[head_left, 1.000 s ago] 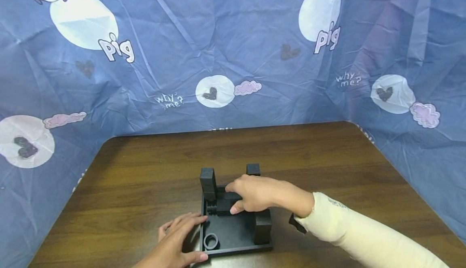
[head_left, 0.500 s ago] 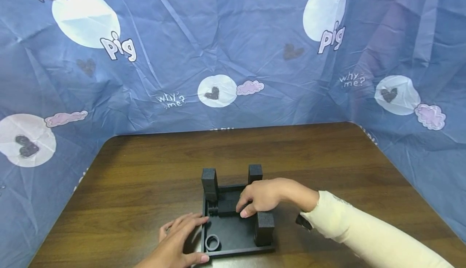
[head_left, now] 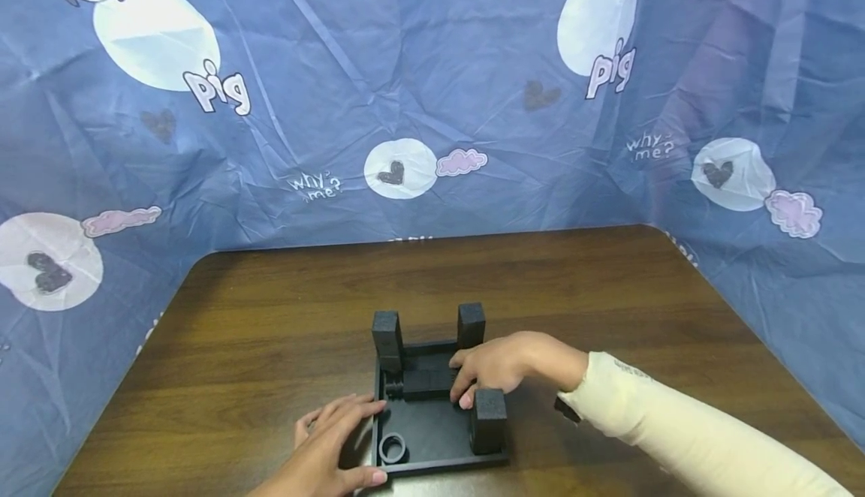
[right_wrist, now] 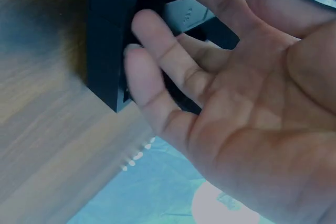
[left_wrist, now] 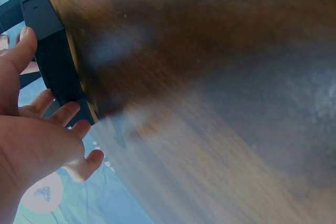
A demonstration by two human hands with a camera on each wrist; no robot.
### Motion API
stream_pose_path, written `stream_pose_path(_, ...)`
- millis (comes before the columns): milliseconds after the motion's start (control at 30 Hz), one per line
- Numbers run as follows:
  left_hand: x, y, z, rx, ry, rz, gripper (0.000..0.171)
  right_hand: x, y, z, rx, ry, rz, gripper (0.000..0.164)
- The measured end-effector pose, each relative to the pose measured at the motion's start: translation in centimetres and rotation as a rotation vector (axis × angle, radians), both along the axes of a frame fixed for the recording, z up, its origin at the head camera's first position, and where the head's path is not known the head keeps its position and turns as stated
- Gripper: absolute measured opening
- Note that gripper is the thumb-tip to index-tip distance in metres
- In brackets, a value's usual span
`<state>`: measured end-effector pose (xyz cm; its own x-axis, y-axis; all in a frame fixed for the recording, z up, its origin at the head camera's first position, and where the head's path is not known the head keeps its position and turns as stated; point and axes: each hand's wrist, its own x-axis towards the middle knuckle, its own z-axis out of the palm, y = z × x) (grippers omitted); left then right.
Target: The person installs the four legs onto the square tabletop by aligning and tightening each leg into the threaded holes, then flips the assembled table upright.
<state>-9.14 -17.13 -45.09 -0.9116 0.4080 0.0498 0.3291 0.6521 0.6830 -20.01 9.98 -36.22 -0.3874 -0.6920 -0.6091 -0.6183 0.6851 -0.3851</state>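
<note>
A black shallow tray-like base [head_left: 439,468] lies on the table, with upright black square posts [head_left: 387,339] at three corners. A ring-shaped black socket [head_left: 383,450] is at its front left corner. Inside, toward the back, lies a black block [head_left: 422,382] with a ridged, thread-like left end. My left hand [head_left: 334,437] touches the base's left side, fingertips on the rim and thumb at the front corner. Over the block's right end is my right hand [head_left: 498,365], fingers loosely bent downward. The right wrist view shows fingertips [right_wrist: 149,24] close by the black wall.
The brown wooden table [head_left: 290,294] extends around the base on all sides. A blue printed cloth [head_left: 432,91] hangs behind it and along both sides. The front right post [head_left: 489,426] stands just in front of my right hand.
My right hand has moved right along the block to its right end, uncovering most of the block and the back right post. The left hand and the base have stayed in place.
</note>
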Motion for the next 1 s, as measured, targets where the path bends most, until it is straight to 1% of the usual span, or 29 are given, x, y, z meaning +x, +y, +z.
stream_pose_path(100,0.1,0.0,0.0,0.002,0.006,-0.001,0.074,0.0,-0.1,-0.2,-0.018,0.001,-0.005,0.036)
stream_pose_path(167,0.1,0.0,0.0,0.006,0.007,-0.003,0.073,0.1,0.0,-0.4,-0.038,0.041,0.018,0.032)
stream_pose_path(233,0.2,0.0,0.0,0.008,0.013,-0.003,0.073,0.2,0.1,-0.7,-0.064,0.100,0.040,0.027)
stream_pose_path(300,0.2,0.0,-0.1,0.005,0.024,0.000,0.074,0.3,0.2,-0.9,-0.091,0.159,0.055,0.028)
stream_pose_path(433,0.1,0.0,-0.1,-0.006,0.035,0.003,0.074,0.6,0.6,-1.6,-0.126,0.252,0.051,0.040)
stream_pose_path(500,0.1,-0.1,0.0,-0.010,0.026,0.003,0.074,0.8,0.9,-1.9,-0.142,0.295,0.059,0.053)
stream_pose_path(667,-0.1,-0.1,0.2,-0.015,-0.014,0.002,0.075,0.9,1.7,-3.0,-0.248,0.437,0.150,0.067)
stream_pose_path(733,-0.1,-0.1,0.2,-0.013,-0.012,0.003,0.075,0.9,2.0,-3.4,-0.289,0.503,0.186,0.066)
stream_pose_path(800,0.0,-0.1,0.2,-0.011,0.003,0.004,0.074,0.9,2.2,-3.8,-0.307,0.555,0.205,0.068)
stream_pose_path(867,0.0,-0.1,0.1,-0.009,0.010,0.004,0.073,0.9,2.4,-3.9,-0.328,0.575,0.201,0.069)
stream_pose_path(933,0.0,0.0,0.0,-0.007,0.007,0.004,0.073,0.9,2.6,-3.9,-0.354,0.565,0.179,0.061)
stream_pose_path(1000,0.0,0.0,0.0,-0.006,-0.001,0.003,0.073,0.9,2.7,-3.7,-0.390,0.522,0.144,0.052)
